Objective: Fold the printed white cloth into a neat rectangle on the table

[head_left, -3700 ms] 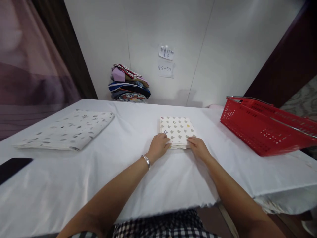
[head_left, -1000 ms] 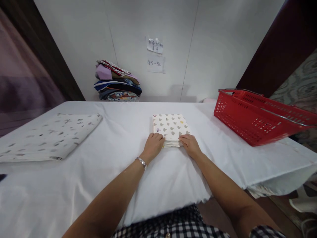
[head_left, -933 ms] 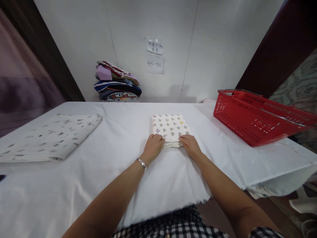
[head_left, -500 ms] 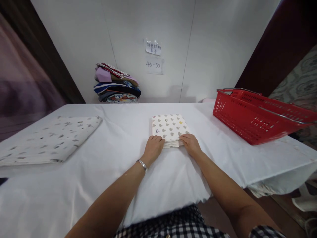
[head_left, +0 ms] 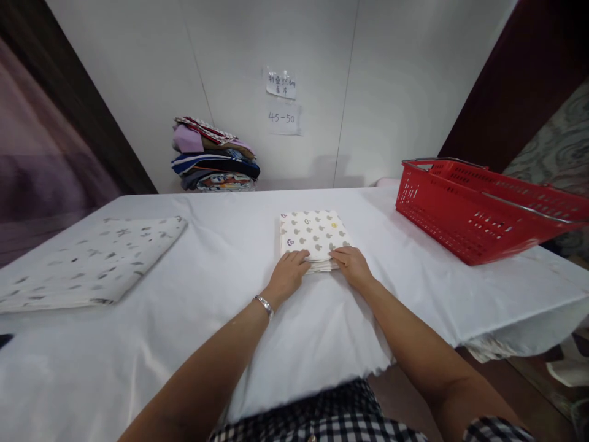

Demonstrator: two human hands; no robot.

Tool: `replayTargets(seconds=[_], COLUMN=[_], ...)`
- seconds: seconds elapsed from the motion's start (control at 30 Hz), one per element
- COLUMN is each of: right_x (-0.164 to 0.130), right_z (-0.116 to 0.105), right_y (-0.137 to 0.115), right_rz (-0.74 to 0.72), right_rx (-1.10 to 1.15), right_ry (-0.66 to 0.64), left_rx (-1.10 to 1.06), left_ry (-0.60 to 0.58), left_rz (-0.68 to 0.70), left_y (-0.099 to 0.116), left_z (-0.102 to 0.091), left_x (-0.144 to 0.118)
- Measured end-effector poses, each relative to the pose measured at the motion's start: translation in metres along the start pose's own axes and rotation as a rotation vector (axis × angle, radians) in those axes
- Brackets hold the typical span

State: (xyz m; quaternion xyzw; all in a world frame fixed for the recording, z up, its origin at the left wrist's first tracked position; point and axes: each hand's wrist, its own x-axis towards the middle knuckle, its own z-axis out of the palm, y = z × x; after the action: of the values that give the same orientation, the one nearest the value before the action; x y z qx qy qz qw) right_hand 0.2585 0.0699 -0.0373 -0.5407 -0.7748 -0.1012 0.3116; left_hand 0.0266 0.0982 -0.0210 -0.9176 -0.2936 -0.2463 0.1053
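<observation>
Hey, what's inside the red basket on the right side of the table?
Nothing shows through the holes in the red basket's near wall, and no item rises above its rim. Its floor is hidden by that wall, so whether something flat lies inside cannot be told. It stands on the white table.

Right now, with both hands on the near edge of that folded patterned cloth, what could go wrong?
1. The left hand and right hand press only the near edge of the folded patterned cloth; lifting from there might let the layers fan open.
2. The white tablecloth looks loose and creased, so sliding the stack could bunch it.
3. The red basket sits near the table's right edge; a nudge might shift it.
</observation>
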Motion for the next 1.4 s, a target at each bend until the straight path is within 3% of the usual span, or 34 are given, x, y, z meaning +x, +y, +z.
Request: replayTargets(seconds=[0.53, 1.13, 1.4], right_x=[0.001, 0.001, 0.001], right_z=[-0.003, -0.002, -0.009], right_y=[-0.002, -0.005, -0.006], right_rz=[0.028, 0.063, 0.053], right_rx=[0.045, 0.044, 0.155], right_ry=[-0.018, 0.019, 0.059], left_rx=[-0.016, 0.021, -0.149], left_ry=[-0.028, -0.009, 0.065], left_rz=[-0.162, -0.083, -0.075], left_y=[0.014, 0.018, 0.020], left_z=[-0.005, 0.003, -0.010], left_x=[0.025, 0.033, 0.024])
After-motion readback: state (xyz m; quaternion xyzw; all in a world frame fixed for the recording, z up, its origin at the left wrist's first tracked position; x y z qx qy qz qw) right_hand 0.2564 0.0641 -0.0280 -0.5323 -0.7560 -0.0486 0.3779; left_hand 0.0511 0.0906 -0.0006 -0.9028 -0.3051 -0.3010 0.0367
